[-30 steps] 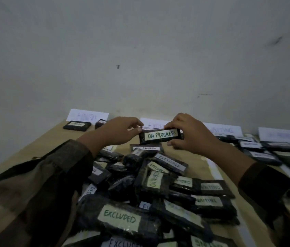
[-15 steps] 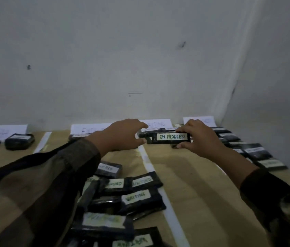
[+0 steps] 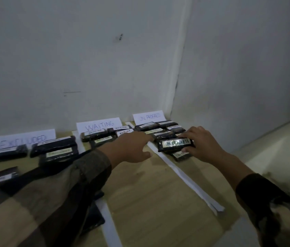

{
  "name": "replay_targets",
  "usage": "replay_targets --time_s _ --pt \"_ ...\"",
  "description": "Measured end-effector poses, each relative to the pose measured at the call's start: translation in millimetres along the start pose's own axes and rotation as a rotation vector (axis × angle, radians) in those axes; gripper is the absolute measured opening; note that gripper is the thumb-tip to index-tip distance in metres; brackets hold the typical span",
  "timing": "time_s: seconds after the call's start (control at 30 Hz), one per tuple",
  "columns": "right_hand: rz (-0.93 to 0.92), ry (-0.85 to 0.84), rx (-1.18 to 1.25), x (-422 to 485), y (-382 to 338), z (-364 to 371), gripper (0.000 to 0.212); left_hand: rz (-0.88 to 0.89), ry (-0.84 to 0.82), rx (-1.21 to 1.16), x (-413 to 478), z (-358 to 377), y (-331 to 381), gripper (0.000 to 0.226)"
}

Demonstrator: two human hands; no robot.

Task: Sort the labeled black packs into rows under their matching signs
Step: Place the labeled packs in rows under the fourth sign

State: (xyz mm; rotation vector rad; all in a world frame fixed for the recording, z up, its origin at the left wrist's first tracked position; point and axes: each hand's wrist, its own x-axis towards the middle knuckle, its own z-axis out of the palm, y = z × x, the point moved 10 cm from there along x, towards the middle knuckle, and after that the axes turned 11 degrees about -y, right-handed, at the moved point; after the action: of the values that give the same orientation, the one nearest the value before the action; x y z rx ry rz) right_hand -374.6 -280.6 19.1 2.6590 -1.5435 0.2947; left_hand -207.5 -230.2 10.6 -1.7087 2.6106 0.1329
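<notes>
- Location: I find the ON PROGRESS pack [image 3: 175, 144] at the near end of the row under the ON PROGRESS sign [image 3: 148, 117], right of the white tape strip [image 3: 176, 172]. It overlaps a second pack [image 3: 180, 155] bearing the same label. I cannot tell whether it rests on that pack or is held just above it.
- Right hand [image 3: 201, 145]: it pinches the pack at its right end, fingers over the far long edge and thumb on the near one. The label is unobstructed and readable.
- Left hand [image 3: 131, 148]: it holds nothing. The index finger is straight and points at the pack's left end. Contact cannot be confirmed from this view.
- Handling, by judgement: the pack looks light, carried easily by one end. The black wrap has a sheen, so I expect it to be slick, and the body likely gives a little under pressure.
- Recommended hold: across the two long edges near a short end, keeping off the paper label, which could lift or smudge.
- Adjacent rows: packs lie under the WAITING sign [image 3: 98, 126] and the EXCLUDED sign [image 3: 18, 140] on the table [image 3: 149, 202].
</notes>
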Motion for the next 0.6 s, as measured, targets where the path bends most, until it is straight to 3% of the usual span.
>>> replay_targets --time_s 0.3,0.6 --pt "0.111 -0.116 0.030 -20.6 87.0 42.7 0.055 0.049 -0.067 -0.063 54.2 41.6 55.5 0.056" --pt "0.096 -0.290 -0.016 -7.2 96.8 84.8 0.055 -0.007 -0.107 -0.078 75.3 81.4 69.6 0.051"
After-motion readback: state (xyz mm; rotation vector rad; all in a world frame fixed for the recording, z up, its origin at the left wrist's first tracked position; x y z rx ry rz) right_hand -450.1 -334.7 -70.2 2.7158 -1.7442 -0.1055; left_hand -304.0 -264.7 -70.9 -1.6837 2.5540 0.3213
